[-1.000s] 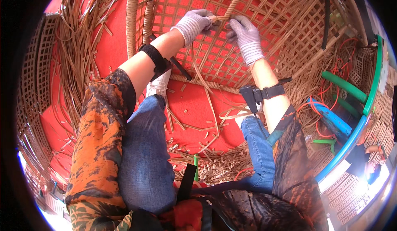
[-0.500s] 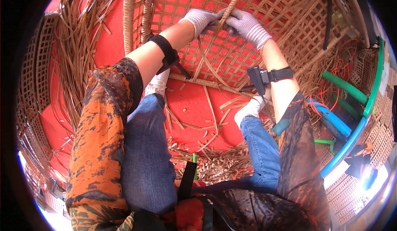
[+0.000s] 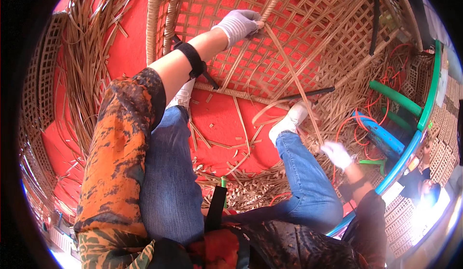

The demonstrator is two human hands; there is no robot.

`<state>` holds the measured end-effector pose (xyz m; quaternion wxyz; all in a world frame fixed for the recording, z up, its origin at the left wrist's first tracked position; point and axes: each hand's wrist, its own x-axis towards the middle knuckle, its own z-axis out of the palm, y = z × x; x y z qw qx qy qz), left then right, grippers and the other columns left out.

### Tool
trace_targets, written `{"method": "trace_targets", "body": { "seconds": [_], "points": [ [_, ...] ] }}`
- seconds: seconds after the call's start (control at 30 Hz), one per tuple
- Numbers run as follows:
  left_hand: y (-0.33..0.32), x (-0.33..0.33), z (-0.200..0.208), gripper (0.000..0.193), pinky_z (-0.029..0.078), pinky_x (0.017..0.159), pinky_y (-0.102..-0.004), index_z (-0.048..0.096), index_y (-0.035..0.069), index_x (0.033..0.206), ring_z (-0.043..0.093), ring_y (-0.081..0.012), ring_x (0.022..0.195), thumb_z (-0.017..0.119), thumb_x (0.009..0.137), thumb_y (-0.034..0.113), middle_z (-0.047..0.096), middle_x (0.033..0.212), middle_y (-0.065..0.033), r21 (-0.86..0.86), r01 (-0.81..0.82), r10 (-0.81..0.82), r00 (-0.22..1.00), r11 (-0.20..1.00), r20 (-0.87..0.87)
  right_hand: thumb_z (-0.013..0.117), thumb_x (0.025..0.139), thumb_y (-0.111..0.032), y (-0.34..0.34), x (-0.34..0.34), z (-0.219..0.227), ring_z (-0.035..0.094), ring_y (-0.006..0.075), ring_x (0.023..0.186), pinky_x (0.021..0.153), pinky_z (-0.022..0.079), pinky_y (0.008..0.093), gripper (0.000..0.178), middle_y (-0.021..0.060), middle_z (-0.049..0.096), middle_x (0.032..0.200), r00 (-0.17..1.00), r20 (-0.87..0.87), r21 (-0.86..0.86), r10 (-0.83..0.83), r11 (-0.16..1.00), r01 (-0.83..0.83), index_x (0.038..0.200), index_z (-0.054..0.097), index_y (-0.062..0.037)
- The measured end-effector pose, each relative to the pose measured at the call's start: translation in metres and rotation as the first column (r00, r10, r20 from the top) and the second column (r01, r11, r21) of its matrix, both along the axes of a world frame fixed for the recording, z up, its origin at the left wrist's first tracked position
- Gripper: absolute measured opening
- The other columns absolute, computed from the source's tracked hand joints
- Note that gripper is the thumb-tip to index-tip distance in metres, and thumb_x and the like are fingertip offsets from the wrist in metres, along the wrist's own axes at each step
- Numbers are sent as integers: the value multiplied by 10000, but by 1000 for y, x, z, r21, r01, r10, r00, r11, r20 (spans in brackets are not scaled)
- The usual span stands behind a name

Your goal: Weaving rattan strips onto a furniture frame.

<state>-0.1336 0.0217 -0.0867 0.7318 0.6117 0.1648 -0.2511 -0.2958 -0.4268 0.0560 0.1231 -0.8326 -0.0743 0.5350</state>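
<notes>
My left hand (image 3: 239, 26), in a pale knit glove, pinches the end of the strip-wrapped bar (image 3: 275, 0) of a woven cane frame. From that spot a flat tan cane strip (image 3: 295, 77) runs down to the right. My right hand (image 3: 337, 155), gloved too and smeared by motion, is closed on the strip's other end beside my right knee. Between the hands the strip is stretched nearly straight. Behind it lies the open lattice (image 3: 205, 16) of the woven frame, on a red surface.
Long loose cane strips (image 3: 84, 42) lie in a bundle at left. Short offcuts (image 3: 248, 195) cover the floor between my legs. On the right are a green tube (image 3: 396, 97), a blue piece (image 3: 381, 133), orange cord (image 3: 343, 122) and a curved blue-green rim (image 3: 400, 167). Woven panels stand along both sides.
My right hand has left the bar and swung down to the right, drawing the strip out with it. The left hand stays at the bar, slightly shifted. The woven frame has barely moved.
</notes>
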Motion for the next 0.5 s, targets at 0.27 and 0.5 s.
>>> {"method": "trace_targets", "body": {
  "seconds": [0.27,0.5],
  "points": [
    [0,-2,9,167,518,644,-264,620,-3,997,631,-130,710,609,887,122,649,813,-65,178,38,-50,997,983,61,446,861,-115,-35,30,-12,638,320,940,813,517,416,267,156,654,1036,785,-121,-547,608,619,-564,1028,637,-35],
    [-9,-1,2,178,485,595,-248,643,13,985,608,-100,674,618,885,159,645,743,-28,192,30,-59,987,981,148,514,900,-343,232,180,-73,561,351,1053,844,483,409,339,176,587,1133,635,762,378,-128,884,-275,1083,588,-68]
  ]
}}
